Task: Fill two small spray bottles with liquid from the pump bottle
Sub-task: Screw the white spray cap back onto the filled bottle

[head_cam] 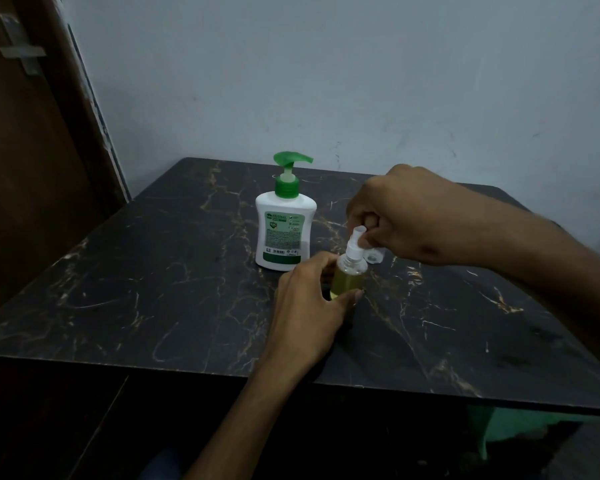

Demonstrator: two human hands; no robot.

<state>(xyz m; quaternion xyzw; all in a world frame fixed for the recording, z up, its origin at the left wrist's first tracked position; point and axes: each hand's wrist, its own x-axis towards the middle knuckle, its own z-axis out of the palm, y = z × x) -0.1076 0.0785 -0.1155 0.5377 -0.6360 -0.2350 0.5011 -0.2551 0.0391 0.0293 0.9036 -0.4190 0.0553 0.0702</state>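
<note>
A white pump bottle (284,230) with a green pump head stands upright on the dark marble table (153,271). Just right of it, my left hand (305,306) grips a small clear spray bottle (350,275) that holds yellow-green liquid. My right hand (402,216) pinches the white spray top (356,242) sitting on that bottle's neck. A second small clear bottle (374,255) shows only partly behind, mostly hidden under my right hand.
The table's back edge meets a pale wall (326,81). A brown door (25,150) stands at the left. Green cloth (506,424) shows below the table's front right edge.
</note>
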